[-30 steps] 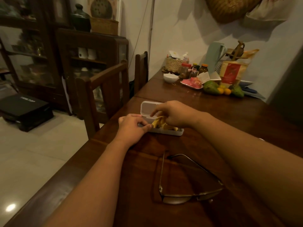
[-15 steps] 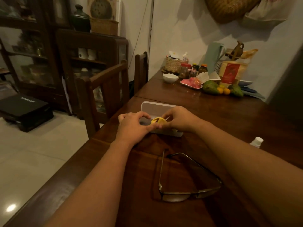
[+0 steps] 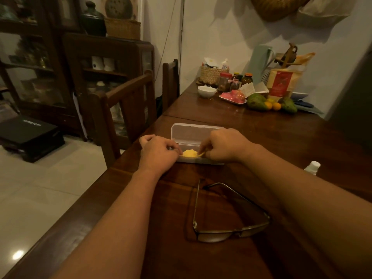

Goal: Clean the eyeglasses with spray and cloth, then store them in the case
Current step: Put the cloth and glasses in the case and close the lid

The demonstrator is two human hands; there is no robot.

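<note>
A white glasses case point(image 3: 191, 133) lies open on the dark wooden table point(image 3: 261, 137), its lid tipped back. A yellow cloth point(image 3: 190, 153) sits bunched in the case's tray. My right hand point(image 3: 225, 146) pinches the cloth's right edge. My left hand point(image 3: 159, 152) rests at the tray's left end, fingertips touching the cloth. The thin-framed eyeglasses point(image 3: 227, 218) lie unfolded on the table nearer to me, between my forearms. The white cap of a spray bottle point(image 3: 312, 167) shows past my right forearm; its body is hidden.
Fruit point(image 3: 269, 103), jars point(image 3: 225, 81), a small white bowl point(image 3: 207, 91), a woven basket point(image 3: 211, 74) and a red packet point(image 3: 281, 83) crowd the table's far end. Two wooden chairs point(image 3: 128, 109) stand along the left edge, with a dark cabinet point(image 3: 60, 77) behind.
The cloth has gone from being held above the tray to lying bunched inside it. Both hands have lowered onto the case. The spray bottle cap has come into view beside my right arm.
</note>
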